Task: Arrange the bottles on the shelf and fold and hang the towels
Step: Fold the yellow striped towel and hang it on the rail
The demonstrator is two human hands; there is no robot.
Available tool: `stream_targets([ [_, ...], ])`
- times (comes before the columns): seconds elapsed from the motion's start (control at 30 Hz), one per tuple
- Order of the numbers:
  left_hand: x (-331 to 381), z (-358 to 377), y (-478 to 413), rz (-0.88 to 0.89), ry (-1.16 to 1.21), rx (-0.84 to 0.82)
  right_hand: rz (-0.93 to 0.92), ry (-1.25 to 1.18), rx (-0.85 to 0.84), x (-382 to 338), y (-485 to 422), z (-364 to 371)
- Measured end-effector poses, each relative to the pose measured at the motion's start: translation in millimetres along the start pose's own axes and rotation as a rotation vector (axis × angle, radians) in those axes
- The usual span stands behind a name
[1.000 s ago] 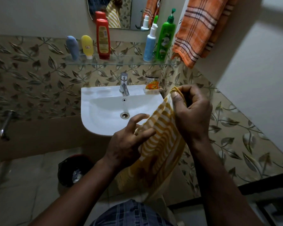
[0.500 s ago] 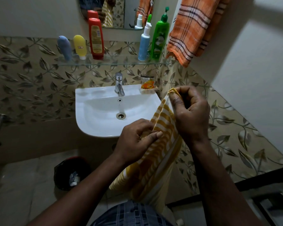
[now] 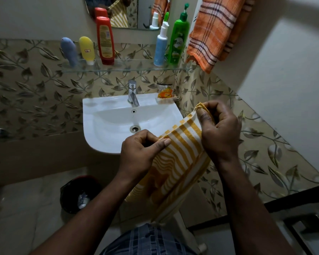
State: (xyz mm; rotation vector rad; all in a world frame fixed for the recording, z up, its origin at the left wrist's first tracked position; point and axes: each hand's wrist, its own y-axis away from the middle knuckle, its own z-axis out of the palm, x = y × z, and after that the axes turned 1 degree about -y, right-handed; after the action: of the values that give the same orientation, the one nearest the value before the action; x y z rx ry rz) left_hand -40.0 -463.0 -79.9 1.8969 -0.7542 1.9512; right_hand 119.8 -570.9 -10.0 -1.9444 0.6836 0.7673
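A yellow-and-white striped towel hangs between my hands in front of the sink. My right hand pinches its upper corner; my left hand grips the top edge lower down. On the glass shelf stand a grey-blue tube, a yellow tube, a red bottle, a blue-and-white pump bottle and a green pump bottle. An orange checked towel hangs at the upper right.
The white sink with its tap is below the shelf, with an orange sachet at its back right corner. A dark bin stands on the floor at the left. A mirror is above the shelf.
My left hand has closed on the towel's edge and drawn it out to the left, so the towel is stretched wider between my hands. The view has shifted slightly.
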Motion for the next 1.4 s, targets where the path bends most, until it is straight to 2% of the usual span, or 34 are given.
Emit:
stream_targets([
  [0.23, 2.0, -2.7, -1.8, -0.139, 0.163, 0.002, 0.036, 0.066, 0.024, 5.0, 7.6, 3.5],
  [0.4, -0.2, -3.6, -1.9, -0.202, 0.182, -0.038, 0.059, 0.076, -0.012, 12.9, 11.3, 7.2],
  [0.5, -0.4, -2.5, -1.0, -0.144, 0.076, -0.064, 0.049, 0.083, -0.017, 16.2, 12.8, 7.4],
  [0.8, 3.6, 7.0, -1.4, -0.111, -0.095, 0.053, 0.046, 0.069, -0.006, 18.8, 16.4, 7.3],
  [1.0, -4.9, 10.1, 0.4, -0.144, -0.019, -0.108, 0.111, -0.016, -0.034, 17.6, 18.3, 8.5],
  [1.13, 4.4, 14.8, -0.2, -0.117, 0.108, -0.261, 0.082, -0.06, -0.092, 8.2, 26.4, 11.3],
  [1.27, 23.8, 23.0, -2.3, 0.031, 0.076, -0.18, 0.017, -0.039, -0.112, 6.8, 37.0, 16.2],
  [1.4, 25.4, 25.0, -0.8, 0.075, 0.089, -0.123, 0.042, -0.095, -0.144, 12.5, 37.4, 14.5],
])
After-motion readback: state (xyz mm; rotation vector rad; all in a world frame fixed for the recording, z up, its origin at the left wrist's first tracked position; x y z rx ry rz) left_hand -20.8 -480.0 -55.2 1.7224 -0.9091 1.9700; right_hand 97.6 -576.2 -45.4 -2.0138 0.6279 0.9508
